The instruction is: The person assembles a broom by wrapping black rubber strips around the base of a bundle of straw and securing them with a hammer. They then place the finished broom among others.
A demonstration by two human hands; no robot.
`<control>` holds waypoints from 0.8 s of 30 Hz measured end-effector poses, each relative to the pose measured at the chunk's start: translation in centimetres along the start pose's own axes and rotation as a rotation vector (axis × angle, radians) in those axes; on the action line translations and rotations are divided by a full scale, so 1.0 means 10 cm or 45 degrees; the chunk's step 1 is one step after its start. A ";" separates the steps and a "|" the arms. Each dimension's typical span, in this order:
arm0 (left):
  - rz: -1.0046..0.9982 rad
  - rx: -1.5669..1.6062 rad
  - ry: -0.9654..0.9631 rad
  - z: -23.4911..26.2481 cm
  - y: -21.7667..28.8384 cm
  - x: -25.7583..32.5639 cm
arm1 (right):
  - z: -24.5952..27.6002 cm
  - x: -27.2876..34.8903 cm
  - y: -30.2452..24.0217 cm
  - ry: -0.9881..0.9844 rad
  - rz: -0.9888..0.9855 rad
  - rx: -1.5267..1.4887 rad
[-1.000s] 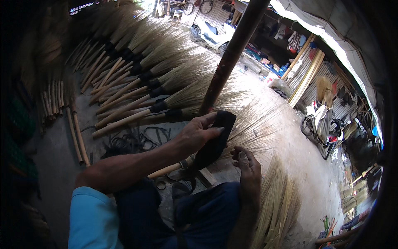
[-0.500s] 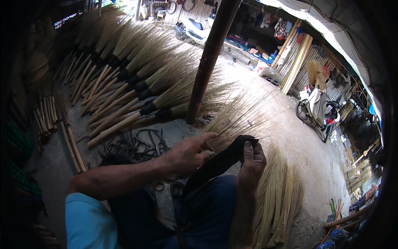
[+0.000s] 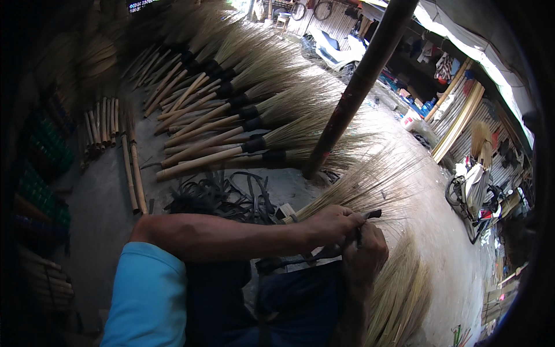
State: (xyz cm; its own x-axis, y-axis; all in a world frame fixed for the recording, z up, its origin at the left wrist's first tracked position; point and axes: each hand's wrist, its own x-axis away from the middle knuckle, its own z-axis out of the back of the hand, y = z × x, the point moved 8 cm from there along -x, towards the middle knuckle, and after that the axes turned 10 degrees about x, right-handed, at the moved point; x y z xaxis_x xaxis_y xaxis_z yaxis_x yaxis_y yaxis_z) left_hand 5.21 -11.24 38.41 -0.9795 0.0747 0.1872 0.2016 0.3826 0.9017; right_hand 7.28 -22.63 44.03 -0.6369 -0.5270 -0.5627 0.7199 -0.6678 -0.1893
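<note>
Both hands meet over my right knee around a dark, flexible strip (image 3: 374, 214), probably rubber. My left hand (image 3: 332, 225) reaches across and is closed, with a short end of the strip poking out past its fingertips. Just below and right of it, my right hand (image 3: 370, 248) is curled closed on the same strip. The fingers overlap, so the exact grip is partly hidden. Beyond the hands a loose fan of thin straw-coloured stalks (image 3: 358, 182) lies on the ground. Close by my right forearm is a bundle of longer stalks (image 3: 399, 295).
Finished brooms (image 3: 202, 159) with pale handles and black bindings lie in a row at the left. A tangle of black strips (image 3: 231, 194) lies before me. A slanting post (image 3: 361, 87) rises ahead. Bamboo sticks (image 3: 133, 173) lie left; a motorbike (image 3: 471, 194) stands far right.
My left hand has moved right, from over the stalks onto the strip beside my right hand. The strip, broadly spread before, is now bunched between the hands. The view has turned left.
</note>
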 end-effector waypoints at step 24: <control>-0.441 -0.007 -0.159 0.09 0.45 0.24 | 0.05 0.03 0.44 -0.051 -0.325 -1.068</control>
State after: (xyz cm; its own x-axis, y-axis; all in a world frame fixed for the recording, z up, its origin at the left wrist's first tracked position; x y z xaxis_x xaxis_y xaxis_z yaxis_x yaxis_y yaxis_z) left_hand 3.75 -8.56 42.57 -0.9825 0.0532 -0.1784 -0.1427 0.4003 0.9052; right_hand 10.10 -25.94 43.43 -0.8041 -0.4427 -0.3969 0.5098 -0.1698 -0.8434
